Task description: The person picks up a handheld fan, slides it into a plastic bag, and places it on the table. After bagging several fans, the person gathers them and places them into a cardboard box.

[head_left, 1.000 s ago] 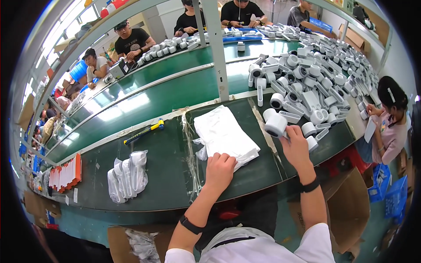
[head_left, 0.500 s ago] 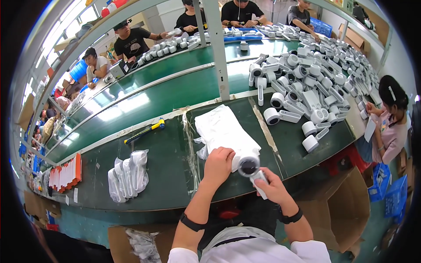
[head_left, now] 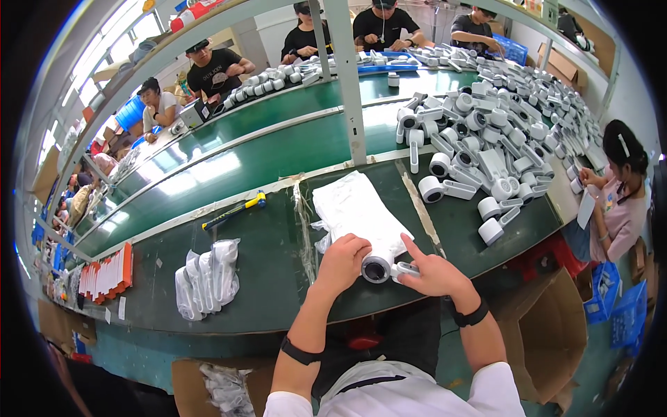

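A white handheld device with a round head and dark circular face (head_left: 376,270) lies at the near edge of a stack of white plastic bags (head_left: 356,208). Its short grey-white handle points right, toward my right hand (head_left: 438,274), whose thumb presses on it while the index finger stretches out along the bags' edge. My left hand (head_left: 342,263) is closed, fingertips pinching the bags' near edge beside the device's head. Whether the head is inside a bag, I cannot tell.
Several bagged devices (head_left: 207,279) lie left, near a yellow-and-black hammer (head_left: 236,210) and orange-edged cards (head_left: 108,274). A large heap of devices (head_left: 486,139) covers the right side. A metal post (head_left: 353,104) rises behind the bags. Open cardboard boxes (head_left: 545,333) stand below; co-workers sit around.
The device has moved left and its handle has turned from slanting downward to pointing right. My right hand has shifted up, its index finger now extended. My left hand stays at the bags.
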`<state>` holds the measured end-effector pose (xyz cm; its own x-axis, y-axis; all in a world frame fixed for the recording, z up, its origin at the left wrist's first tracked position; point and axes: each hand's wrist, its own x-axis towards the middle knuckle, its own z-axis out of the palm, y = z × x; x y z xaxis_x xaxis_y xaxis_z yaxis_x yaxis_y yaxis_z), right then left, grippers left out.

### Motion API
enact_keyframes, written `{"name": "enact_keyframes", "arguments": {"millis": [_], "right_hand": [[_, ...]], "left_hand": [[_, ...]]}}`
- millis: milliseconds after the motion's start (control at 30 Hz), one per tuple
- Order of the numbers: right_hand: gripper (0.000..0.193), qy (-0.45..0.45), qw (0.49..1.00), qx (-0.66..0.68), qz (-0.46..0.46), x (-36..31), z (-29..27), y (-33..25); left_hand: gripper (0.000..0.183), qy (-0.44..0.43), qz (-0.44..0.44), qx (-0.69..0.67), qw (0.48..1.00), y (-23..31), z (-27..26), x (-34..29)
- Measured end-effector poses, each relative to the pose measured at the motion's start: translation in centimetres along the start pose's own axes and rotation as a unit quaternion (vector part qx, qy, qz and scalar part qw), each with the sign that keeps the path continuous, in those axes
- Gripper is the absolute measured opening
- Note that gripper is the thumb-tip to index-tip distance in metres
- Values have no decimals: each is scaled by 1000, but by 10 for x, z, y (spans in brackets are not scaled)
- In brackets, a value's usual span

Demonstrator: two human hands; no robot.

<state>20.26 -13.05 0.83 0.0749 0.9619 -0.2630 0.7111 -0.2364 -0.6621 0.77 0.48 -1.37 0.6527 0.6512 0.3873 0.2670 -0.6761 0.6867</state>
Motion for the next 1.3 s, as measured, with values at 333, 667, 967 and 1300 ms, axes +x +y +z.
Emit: {"name": "enact_keyframes", "arguments": {"millis": [333,667,967,1300], "right_hand": [[61,-7,993,-103,-50,15,-20,-8],[62,79,995,64,-4,9,-2,2],[60,166,982,91,-16,8,25,3],[75,246,968,44,27,10,52,-23]], "left_hand": [[7,-6,-7,-22,1000,4,-6,1],[9,3,-31,-30,999,0,-7,-5],[14,33,-66,-68,995,12,4,-8],[18,47,132,22,990,29,34,-30]]}}
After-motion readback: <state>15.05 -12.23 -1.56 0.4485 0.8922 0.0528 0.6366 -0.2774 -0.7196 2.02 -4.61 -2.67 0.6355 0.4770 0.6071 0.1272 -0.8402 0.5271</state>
